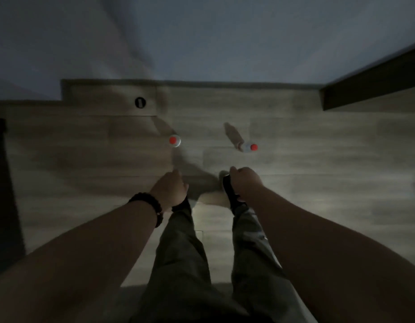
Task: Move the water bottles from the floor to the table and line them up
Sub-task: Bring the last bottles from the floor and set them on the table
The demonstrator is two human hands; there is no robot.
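Two clear water bottles with red caps stand upright on the wooden floor in dim light: the left bottle and the right bottle. My left hand, with a dark bead bracelet on its wrist, hangs over the floor just short of the left bottle, fingers loosely curled and holding nothing. My right hand reaches out below the right bottle, fingers also curled down and empty. Neither hand touches a bottle. The picture is dark and blurred, so finger detail is unclear.
A dark table edge juts in at the upper right. A pale wall runs along the back, with a small black round fitting on the floor near it. A dark object stands at the left edge. My legs and black shoes are below the hands.
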